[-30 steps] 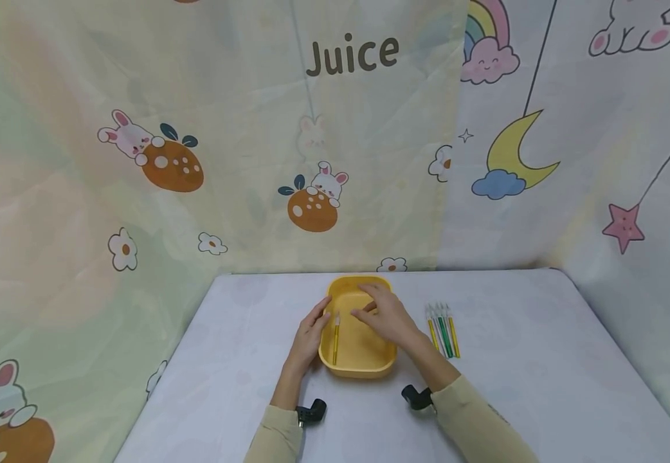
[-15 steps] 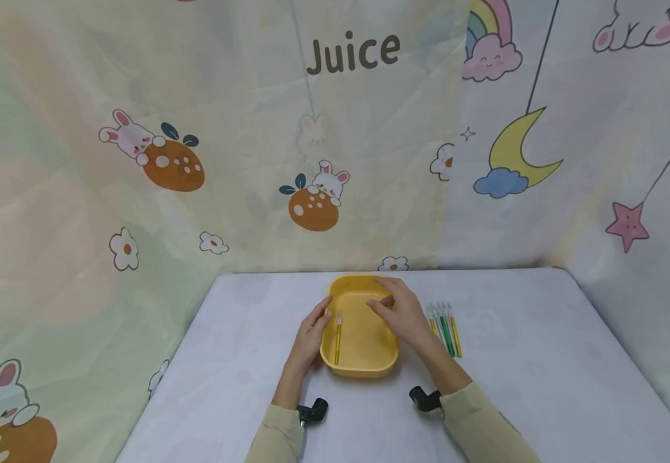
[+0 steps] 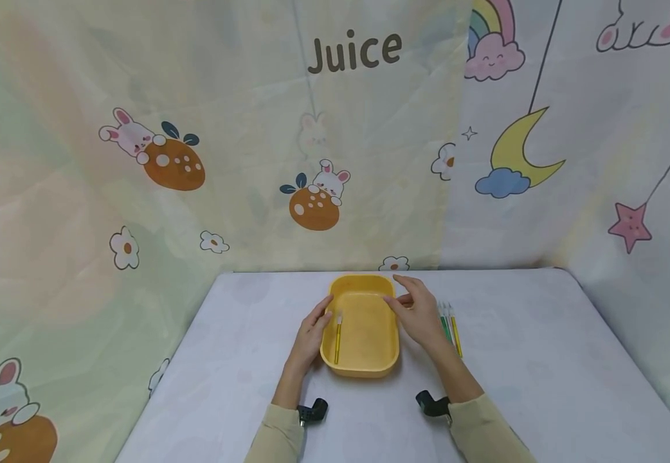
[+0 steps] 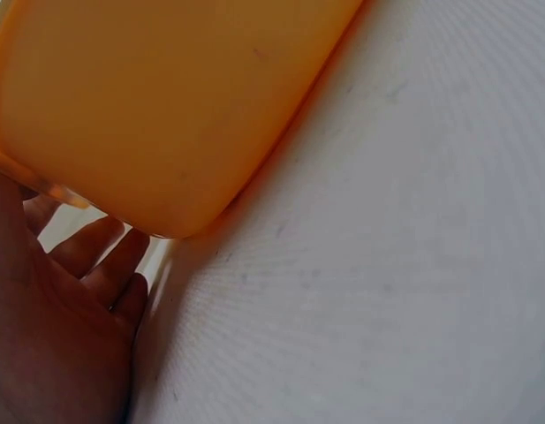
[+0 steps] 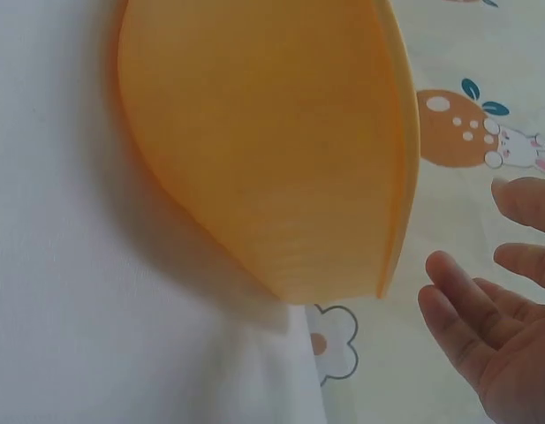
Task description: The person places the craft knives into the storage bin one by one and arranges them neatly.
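A yellow rectangular tray (image 3: pixel 366 350) stands on the table, its long side running away from me. Inside, near the left wall, lies one slim yellow stick with a pale tip (image 3: pixel 337 337), perhaps a small paintbrush or pen. My left hand (image 3: pixel 308 334) rests against the tray's outer left side, fingers extended along it; the left wrist view shows those fingers (image 4: pixel 100 252) by the tray's edge. Beside the right rim is my right hand (image 3: pixel 418 315), thumb and fingers spread apart and holding nothing. Several similar yellow and green sticks (image 3: pixel 455 331) lie just beyond it, partly hidden by that hand.
A white cloth covers the table (image 3: pixel 543 373). Behind it and at both sides hang printed fabric walls (image 3: pixel 242 128) with cartoon rabbits, a moon and a star. A small black device (image 3: pixel 313 411) is on the left wrist, another device (image 3: pixel 432 404) on the right.
My right hand has moved right, from over the tray to beside its right rim, covering part of the stick row. The left hand and the stick in the tray have stayed put.
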`<act>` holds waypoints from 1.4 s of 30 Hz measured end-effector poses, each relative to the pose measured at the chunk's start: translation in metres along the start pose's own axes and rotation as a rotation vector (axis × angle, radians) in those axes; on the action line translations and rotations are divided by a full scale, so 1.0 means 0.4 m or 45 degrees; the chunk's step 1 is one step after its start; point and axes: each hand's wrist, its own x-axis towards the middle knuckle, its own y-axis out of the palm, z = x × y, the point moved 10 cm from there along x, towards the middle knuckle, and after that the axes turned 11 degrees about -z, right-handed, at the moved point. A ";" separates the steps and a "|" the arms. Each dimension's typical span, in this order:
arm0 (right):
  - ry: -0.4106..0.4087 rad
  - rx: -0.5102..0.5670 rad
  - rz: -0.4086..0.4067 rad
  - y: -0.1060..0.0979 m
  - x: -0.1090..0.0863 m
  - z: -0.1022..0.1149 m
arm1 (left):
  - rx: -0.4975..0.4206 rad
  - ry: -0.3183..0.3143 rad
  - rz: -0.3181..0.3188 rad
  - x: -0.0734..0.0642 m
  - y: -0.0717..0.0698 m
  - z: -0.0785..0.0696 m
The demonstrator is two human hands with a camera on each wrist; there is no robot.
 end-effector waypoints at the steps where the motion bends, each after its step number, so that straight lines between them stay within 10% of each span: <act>1: 0.000 -0.003 -0.004 -0.004 0.000 -0.001 | -0.002 0.002 0.001 -0.001 0.000 -0.001; 42: 0.107 -0.266 0.116 -0.071 0.011 -0.119 | 0.007 0.011 0.005 -0.002 0.001 -0.006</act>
